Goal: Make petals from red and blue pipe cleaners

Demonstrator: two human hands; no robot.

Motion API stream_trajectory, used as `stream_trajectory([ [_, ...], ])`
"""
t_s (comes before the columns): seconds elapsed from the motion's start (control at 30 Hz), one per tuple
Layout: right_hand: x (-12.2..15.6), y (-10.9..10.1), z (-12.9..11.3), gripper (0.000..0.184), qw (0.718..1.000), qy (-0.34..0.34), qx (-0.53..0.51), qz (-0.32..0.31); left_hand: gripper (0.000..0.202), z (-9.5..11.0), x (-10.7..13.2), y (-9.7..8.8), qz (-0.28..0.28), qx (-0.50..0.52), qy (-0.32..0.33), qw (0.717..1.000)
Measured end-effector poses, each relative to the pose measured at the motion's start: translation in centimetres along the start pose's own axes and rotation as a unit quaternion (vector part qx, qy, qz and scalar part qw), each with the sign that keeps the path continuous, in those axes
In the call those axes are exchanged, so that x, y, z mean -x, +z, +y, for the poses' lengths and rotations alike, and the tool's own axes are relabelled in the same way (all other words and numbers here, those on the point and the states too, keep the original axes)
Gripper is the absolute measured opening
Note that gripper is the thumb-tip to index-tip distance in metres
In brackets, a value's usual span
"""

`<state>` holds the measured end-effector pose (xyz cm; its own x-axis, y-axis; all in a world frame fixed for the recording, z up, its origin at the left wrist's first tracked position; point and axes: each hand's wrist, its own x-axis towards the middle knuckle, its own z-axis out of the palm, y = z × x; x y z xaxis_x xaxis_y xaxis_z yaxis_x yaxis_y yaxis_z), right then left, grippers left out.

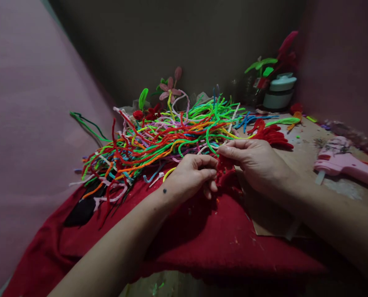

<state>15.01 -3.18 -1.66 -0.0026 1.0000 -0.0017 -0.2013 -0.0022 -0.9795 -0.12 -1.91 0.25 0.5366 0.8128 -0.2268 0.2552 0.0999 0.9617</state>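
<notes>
Both hands come together at the front of the pile. My left hand [196, 173] pinches the left edge of a red fuzzy pipe cleaner piece [226, 168]. With thumb and index finger pressed together, my right hand [252, 159] grips the top of the same red piece. Its exact shape is partly hidden by the fingers and blends into the red cloth. Just behind the hands lies a large tangled heap of pipe cleaners [159, 140] in green, red, orange, pink and other colours. A bundle of red pipe cleaner loops [272, 136] rests beyond my right hand.
A pink glue gun [347, 163] lies at the right on a brown board [264, 214]. Red cloth [184, 235] covers the front. Behind stand a pink pipe cleaner flower [170, 88] and a lidded jar [278, 93]. Walls close in on the left and right.
</notes>
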Motion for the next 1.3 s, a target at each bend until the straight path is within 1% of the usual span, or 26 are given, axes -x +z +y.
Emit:
stream_trajectory([
  [0.07,-0.2,-0.1,0.4,0.022,0.999,0.012,-0.037,0.005,0.012,0.1,0.1,0.1,0.003,-0.003,-0.006,1.000],
  [0.13,-0.5,-0.2,0.5,0.021,0.998,0.006,-0.060,0.014,0.017,0.2,0.2,0.3,-0.001,-0.001,-0.019,1.000],
  [0.2,-0.7,-0.3,0.5,0.021,0.998,-0.009,-0.065,0.023,0.021,0.2,0.3,0.3,-0.007,0.010,-0.025,1.000],
  [0.3,-0.8,-0.4,0.4,0.023,0.998,-0.025,-0.052,0.022,0.021,0.1,0.1,0.0,-0.012,0.015,-0.015,1.000],
  [0.47,-0.8,-0.4,0.5,0.022,0.997,-0.020,-0.065,0.021,0.020,0.0,-0.2,-0.6,-0.021,-0.018,-0.005,1.000],
  [0.57,-0.9,-0.4,0.7,0.022,0.998,-0.021,-0.065,0.015,0.021,0.1,-0.3,-0.7,-0.029,-0.065,0.000,0.997],
  [0.67,-1.0,-0.3,0.9,0.021,0.997,-0.010,-0.079,-0.010,0.018,-0.1,-0.4,-0.7,-0.010,-0.088,0.027,0.996],
  [0.8,-0.8,0.0,0.9,0.018,0.994,0.000,-0.098,-0.052,0.019,-0.7,-0.5,-0.8,0.036,-0.027,0.060,0.997],
  [0.87,-0.6,0.0,0.9,0.018,0.995,0.004,-0.083,-0.055,0.022,-0.7,-0.5,-0.9,0.046,-0.009,0.060,0.997],
  [0.97,-0.5,0.1,0.8,0.019,0.998,0.005,-0.053,-0.044,0.020,0.0,-0.2,-0.9,0.058,-0.033,0.049,0.997],
  [1.03,-0.4,0.1,0.6,0.020,0.999,-0.008,-0.025,-0.035,0.019,0.6,-0.1,-1.1,0.084,-0.046,0.080,0.992],
  [1.1,-0.1,0.2,0.3,0.022,0.999,-0.020,0.007,-0.035,0.022,0.8,0.0,-1.3,0.112,-0.020,0.127,0.985],
  [1.13,0.0,0.3,0.2,0.023,0.999,-0.021,0.024,-0.041,0.021,0.8,-0.1,-1.4,0.115,0.002,0.145,0.983],
  [1.2,0.3,0.3,0.1,0.026,0.996,-0.009,0.063,-0.062,0.018,0.4,-0.2,-1.6,0.096,0.039,0.152,0.983],
  [1.3,0.5,0.4,-0.1,0.031,0.989,0.006,0.123,-0.087,0.017,-0.4,-0.5,-1.6,0.070,0.071,0.133,0.986],
])
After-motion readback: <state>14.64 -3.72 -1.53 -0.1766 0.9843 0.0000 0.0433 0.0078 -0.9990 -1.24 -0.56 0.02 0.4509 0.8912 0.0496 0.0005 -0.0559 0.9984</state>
